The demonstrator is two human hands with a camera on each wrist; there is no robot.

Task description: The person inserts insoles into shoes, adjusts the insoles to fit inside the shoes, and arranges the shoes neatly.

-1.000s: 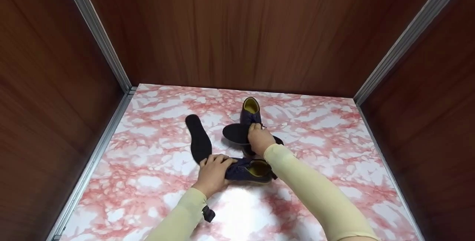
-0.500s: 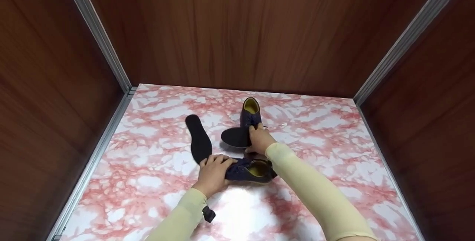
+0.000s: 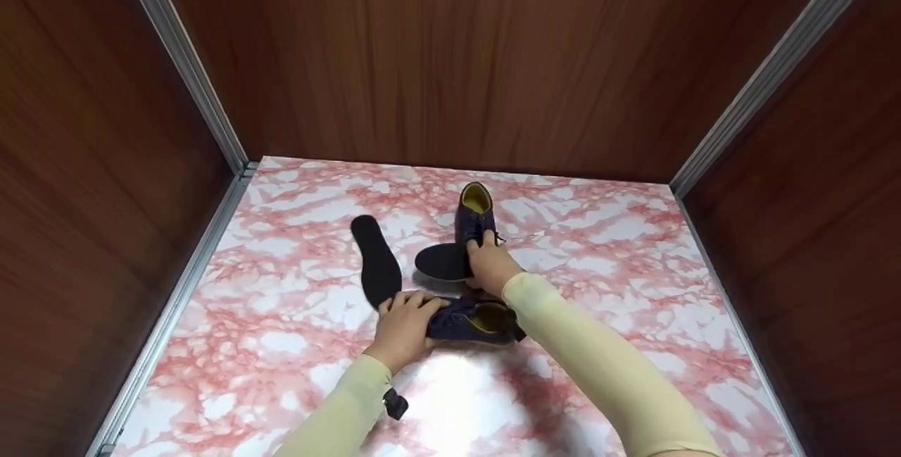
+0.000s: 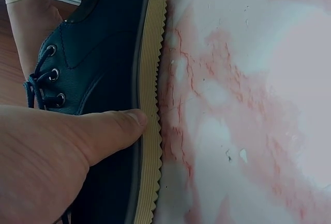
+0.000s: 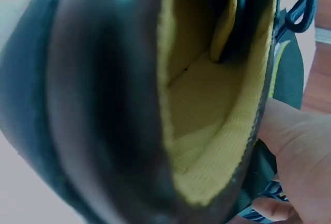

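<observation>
My left hand (image 3: 405, 327) grips the toe end of the near shoe (image 3: 457, 328), a navy lace-up lying crosswise with its opening to the right. In the left wrist view my thumb (image 4: 116, 131) presses beside the ridged tan sole (image 4: 148, 94). My right hand (image 3: 493, 265) holds a black insole (image 3: 442, 262) just beyond that shoe, its broad end pointing left; the rest is hidden by the hand. The right wrist view looks into the near shoe's yellow-lined opening (image 5: 207, 105), with my right hand (image 5: 305, 151) past its rim and part of the dark insole (image 5: 289, 74) showing.
A second navy shoe (image 3: 474, 214) stands behind my right hand, heel toward the back wall. Another black insole (image 3: 378, 263) lies to the left, its near end by my left fingers. Brown wood-grain panels (image 3: 450, 55) enclose the red-and-white marbled surface (image 3: 281, 344) on three sides.
My right hand has turned, and the insole's other end, earlier sticking out to its right, is now out of sight. The broad end has shifted slightly left and down. My left hand stays put.
</observation>
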